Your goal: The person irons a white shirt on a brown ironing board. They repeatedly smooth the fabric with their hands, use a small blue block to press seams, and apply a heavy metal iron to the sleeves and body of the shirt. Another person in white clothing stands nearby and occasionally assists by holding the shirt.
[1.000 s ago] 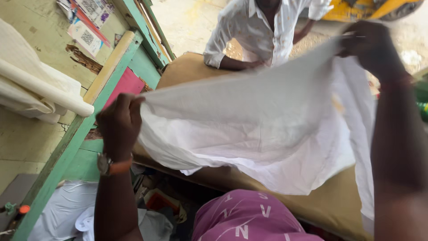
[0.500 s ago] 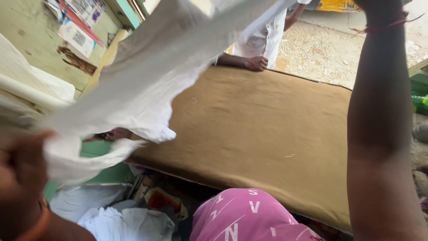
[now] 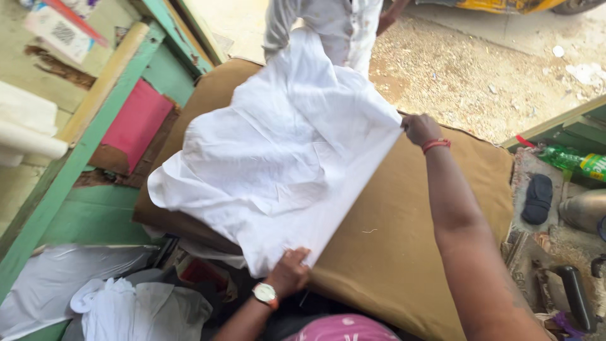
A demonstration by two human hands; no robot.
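Two hands (image 3: 289, 273) (image 3: 420, 129), crumpled white cloth (image 3: 284, 151), brown pad (image 3: 404, 233)

Brown padded table (image 3: 410, 208): white cloth (image 3: 284, 158) spread over left part, right part bare.

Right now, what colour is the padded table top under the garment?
Plain tan-brown table top, clearest in the head view.

A green plastic bottle (image 3: 577, 163) with a yellow label lies well right of the right hand (image 3: 421, 129). A white-and-red printed paper (image 3: 53, 28) hangs far up-left of the left hand (image 3: 289, 273).
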